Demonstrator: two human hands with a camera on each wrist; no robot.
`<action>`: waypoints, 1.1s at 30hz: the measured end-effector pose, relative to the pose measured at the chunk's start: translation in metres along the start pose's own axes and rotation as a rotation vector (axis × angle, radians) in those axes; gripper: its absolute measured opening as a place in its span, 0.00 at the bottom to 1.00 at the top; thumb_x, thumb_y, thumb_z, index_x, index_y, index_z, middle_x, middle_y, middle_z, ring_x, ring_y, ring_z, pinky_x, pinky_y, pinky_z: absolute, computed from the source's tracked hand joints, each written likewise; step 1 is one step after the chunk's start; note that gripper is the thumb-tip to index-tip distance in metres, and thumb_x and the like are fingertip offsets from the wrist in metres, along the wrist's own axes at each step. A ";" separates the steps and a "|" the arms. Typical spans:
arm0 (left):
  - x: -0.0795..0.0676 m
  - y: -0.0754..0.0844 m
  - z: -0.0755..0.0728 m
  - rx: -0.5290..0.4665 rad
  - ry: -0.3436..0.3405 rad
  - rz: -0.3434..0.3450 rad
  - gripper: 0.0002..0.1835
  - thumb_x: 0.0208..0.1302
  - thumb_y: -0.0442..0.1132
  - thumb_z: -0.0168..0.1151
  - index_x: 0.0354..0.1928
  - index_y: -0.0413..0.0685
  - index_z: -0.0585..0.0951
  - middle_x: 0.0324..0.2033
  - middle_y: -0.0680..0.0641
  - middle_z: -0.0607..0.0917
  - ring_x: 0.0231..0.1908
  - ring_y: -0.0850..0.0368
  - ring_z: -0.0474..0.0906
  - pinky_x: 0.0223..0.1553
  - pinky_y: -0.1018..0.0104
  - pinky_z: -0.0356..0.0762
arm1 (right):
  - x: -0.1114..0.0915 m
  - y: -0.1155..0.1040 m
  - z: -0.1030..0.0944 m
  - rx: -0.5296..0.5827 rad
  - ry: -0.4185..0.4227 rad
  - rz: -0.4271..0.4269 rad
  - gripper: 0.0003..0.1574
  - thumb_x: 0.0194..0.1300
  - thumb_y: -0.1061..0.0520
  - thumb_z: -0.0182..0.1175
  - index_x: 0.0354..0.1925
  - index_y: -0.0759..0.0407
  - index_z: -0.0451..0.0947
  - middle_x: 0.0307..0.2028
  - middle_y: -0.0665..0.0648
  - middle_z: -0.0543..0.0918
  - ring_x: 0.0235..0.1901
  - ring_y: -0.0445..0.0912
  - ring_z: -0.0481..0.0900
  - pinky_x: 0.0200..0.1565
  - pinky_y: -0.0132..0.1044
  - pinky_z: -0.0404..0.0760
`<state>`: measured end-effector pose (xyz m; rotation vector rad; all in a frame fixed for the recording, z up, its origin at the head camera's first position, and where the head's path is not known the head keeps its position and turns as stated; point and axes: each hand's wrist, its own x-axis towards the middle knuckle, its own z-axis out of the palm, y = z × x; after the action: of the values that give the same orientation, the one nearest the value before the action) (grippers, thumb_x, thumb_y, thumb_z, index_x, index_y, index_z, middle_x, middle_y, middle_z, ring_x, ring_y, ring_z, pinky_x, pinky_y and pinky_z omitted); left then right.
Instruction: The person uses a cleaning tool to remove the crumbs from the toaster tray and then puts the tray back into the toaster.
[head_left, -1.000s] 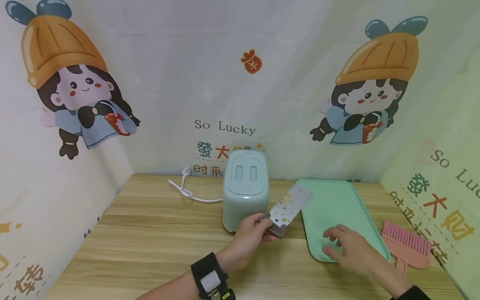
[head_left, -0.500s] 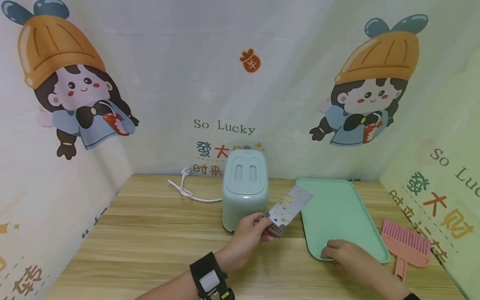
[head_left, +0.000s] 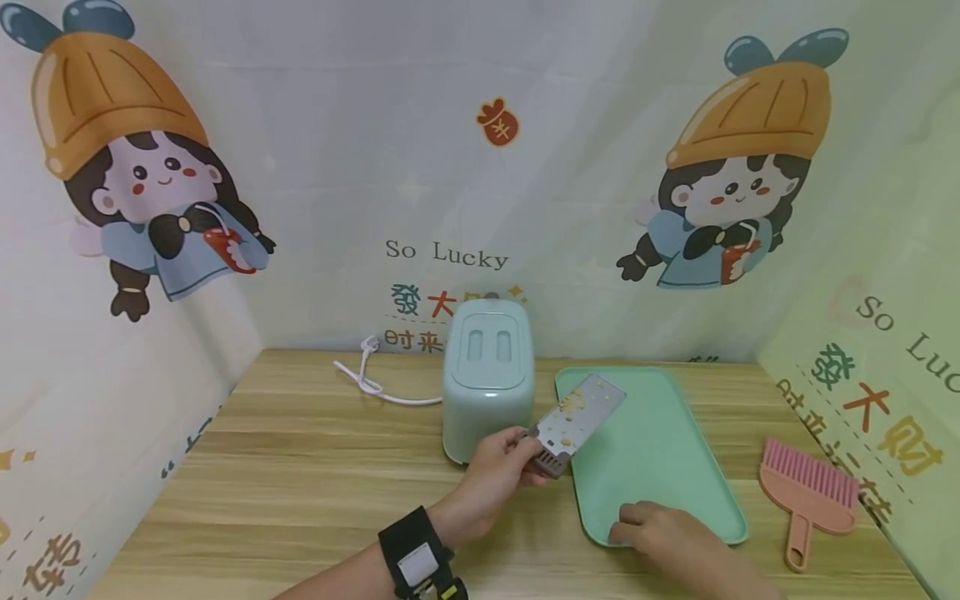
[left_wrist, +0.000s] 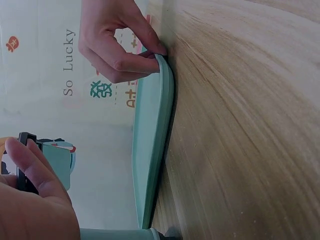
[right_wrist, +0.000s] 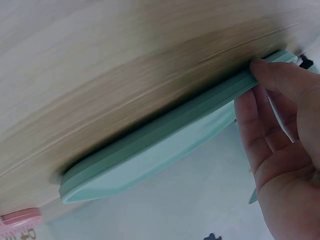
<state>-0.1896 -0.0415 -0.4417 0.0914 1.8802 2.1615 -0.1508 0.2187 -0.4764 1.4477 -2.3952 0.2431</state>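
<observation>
My left hand (head_left: 489, 477) grips the dark slotted end of a flat metal crumb tray (head_left: 592, 408), which has yellowish crumbs scattered on it. The crumb tray is tilted and juts over the left side of a mint-green serving tray (head_left: 652, 454) on the table. At the serving tray's near edge, my right hand (head_left: 663, 537) pinches the rim. The right wrist view shows that thumb on the outside of the rim (right_wrist: 200, 112) and the fingers inside. A pale green toaster (head_left: 489, 417) stands just behind my left hand, partly hidden by it.
A pink brush (head_left: 810, 496) lies on the wooden table (head_left: 300, 500) to the right of the serving tray. The toaster's white cord (head_left: 401, 398) trails left in a loop. A printed cloth backdrop (head_left: 562, 183) surrounds the table.
My right hand has come down to the serving tray's near rim, taken hold of it and drawn the tray left and nearer, away from the brush. My left hand stays nearly still with the crumb tray.
</observation>
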 end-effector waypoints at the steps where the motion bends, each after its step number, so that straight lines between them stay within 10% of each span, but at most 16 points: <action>1: 0.000 0.000 0.000 -0.001 0.002 -0.002 0.13 0.66 0.36 0.53 0.49 0.36 0.76 0.35 0.43 0.83 0.30 0.56 0.80 0.33 0.69 0.80 | 0.002 -0.003 0.001 -0.007 -0.005 -0.007 0.21 0.41 0.66 0.70 0.33 0.47 0.77 0.29 0.41 0.69 0.28 0.32 0.66 0.28 0.22 0.70; 33: -0.002 0.002 0.000 0.018 -0.010 0.015 0.12 0.67 0.38 0.54 0.47 0.37 0.77 0.34 0.44 0.83 0.30 0.55 0.80 0.33 0.69 0.79 | 0.027 -0.032 0.007 0.004 -0.084 -0.046 0.15 0.47 0.63 0.67 0.36 0.50 0.80 0.30 0.42 0.74 0.30 0.33 0.69 0.30 0.20 0.70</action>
<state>-0.1875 -0.0419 -0.4391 0.1198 1.9000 2.1501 -0.1354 0.1790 -0.4733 1.5411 -2.4255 0.1787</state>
